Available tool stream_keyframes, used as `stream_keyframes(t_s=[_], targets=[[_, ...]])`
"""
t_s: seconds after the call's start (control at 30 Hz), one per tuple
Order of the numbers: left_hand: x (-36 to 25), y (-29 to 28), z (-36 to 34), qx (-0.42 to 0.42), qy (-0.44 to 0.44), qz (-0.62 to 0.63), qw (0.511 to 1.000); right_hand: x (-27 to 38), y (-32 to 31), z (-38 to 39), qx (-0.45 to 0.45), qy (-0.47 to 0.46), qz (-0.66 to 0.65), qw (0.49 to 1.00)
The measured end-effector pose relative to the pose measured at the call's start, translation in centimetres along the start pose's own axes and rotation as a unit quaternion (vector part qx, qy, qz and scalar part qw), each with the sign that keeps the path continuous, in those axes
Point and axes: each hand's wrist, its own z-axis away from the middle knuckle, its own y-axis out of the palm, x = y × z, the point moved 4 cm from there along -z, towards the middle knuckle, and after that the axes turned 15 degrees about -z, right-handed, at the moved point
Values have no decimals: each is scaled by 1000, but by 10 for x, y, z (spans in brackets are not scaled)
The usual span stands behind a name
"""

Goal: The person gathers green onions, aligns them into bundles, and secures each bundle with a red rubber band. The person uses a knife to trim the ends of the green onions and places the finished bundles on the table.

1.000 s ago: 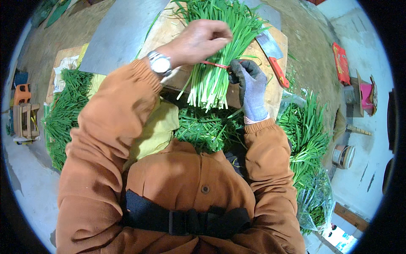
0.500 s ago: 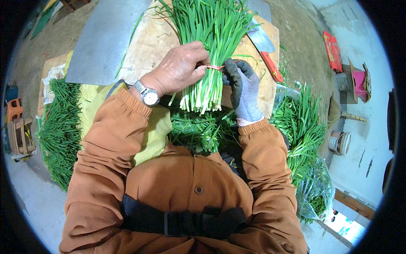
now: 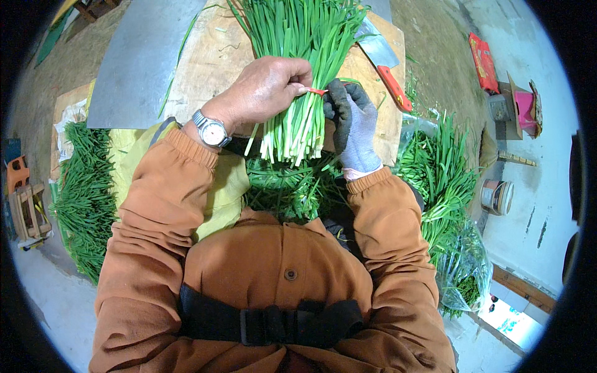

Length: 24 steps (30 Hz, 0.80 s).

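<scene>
A thick bunch of garlic chives (image 3: 297,127), green on top with pale cut stems toward me, lies over the near edge of a wooden board. A red tie (image 3: 318,91) goes around the stems. Bare, with a metal watch at the wrist, my left hand (image 3: 264,90) pinches the tie at the bunch's left side. My right hand (image 3: 354,118), in a grey glove with dark fingers, is closed at the right side, by the tie's other end. Its fingertips partly hide what they grip.
A cleaver (image 3: 388,71) with a red handle lies on the wooden board (image 3: 208,74), right of the bunch. A grey metal sheet (image 3: 140,68) is to the left. Loose chives are heaped left (image 3: 84,199) and right (image 3: 438,180), the latter beside a clear plastic bag (image 3: 466,267).
Both hands stay at the tie, and it now shows more at the front of the stems. The view has shifted slightly, and the stems lean a little more to the left.
</scene>
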Motion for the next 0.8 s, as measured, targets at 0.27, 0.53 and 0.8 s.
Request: stream_keyframes(t_s=[0.27,0.53,0.8], targets=[[18,-8,4,38,-23,100,994,3,0,2,-2,-11,-26,1000],[10,-4,3,-15,-5,77,997,5,-1,1,46,-36,66,996],[1,1,-2,46,-84,21,995,4,-1,0,40,-56,94,993]])
